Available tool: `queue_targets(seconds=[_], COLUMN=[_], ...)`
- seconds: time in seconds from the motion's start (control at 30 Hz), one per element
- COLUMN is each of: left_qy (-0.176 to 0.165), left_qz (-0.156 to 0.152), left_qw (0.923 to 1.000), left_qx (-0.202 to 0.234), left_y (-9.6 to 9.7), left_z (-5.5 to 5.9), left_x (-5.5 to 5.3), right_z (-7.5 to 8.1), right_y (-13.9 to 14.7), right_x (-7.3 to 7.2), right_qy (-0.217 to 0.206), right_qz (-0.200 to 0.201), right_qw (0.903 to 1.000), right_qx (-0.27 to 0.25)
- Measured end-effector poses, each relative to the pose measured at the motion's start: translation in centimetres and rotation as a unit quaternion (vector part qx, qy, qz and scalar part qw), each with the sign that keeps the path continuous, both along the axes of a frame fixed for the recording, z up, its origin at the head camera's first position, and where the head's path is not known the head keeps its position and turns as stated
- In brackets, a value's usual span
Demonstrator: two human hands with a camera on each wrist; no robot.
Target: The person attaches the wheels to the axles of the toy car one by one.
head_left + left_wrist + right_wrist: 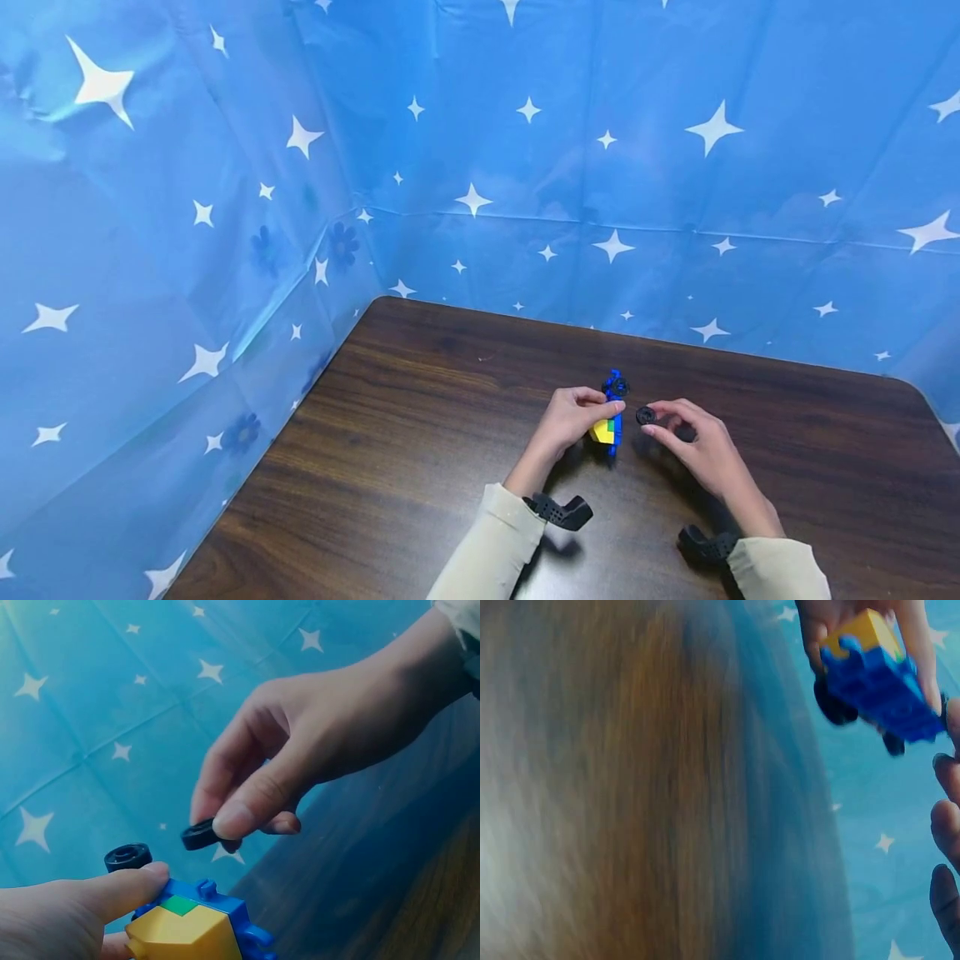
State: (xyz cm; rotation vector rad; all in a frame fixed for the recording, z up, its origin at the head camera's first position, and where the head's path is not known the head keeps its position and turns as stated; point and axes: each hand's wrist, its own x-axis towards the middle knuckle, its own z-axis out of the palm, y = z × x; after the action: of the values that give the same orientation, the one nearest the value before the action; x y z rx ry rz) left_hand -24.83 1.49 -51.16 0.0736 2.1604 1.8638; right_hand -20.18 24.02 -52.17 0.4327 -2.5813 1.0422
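Observation:
My left hand grips a small toy car over the table, its base blue with yellow and green blocks on top. In the left wrist view the thumb lies along the side of the car, near a black wheel at one end. Seen from the right wrist, the blue underside is tilted, and black wheels show along it. Just right of the car, my right hand pinches a loose black wheel between thumb and fingertips, a small gap away from the car.
Both hands are above a dark brown wooden table. A blue curtain with white stars hangs behind the table and along its left side. Black wrist mounts stick out at both cuffs.

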Motion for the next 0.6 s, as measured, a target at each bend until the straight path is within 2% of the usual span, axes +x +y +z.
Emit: queue_targets(seconds=[0.2,0.6], left_qy=[0.009,0.018], left_qz=[0.002,-0.013], left_qw=[0.9999,0.9997], left_qx=[-0.006,-0.003], left_y=[0.2,0.4], left_z=[0.4,0.8], left_x=[-0.1,-0.1], right_z=[0.6,0.7], right_y=[-1.3,-2.4], right_x=[0.9,1.5], right_qy=[0.042,0.07], right_qz=[0.034,0.063], right_qw=[0.9985,0.9955], right_qx=[-0.01,-0.005])
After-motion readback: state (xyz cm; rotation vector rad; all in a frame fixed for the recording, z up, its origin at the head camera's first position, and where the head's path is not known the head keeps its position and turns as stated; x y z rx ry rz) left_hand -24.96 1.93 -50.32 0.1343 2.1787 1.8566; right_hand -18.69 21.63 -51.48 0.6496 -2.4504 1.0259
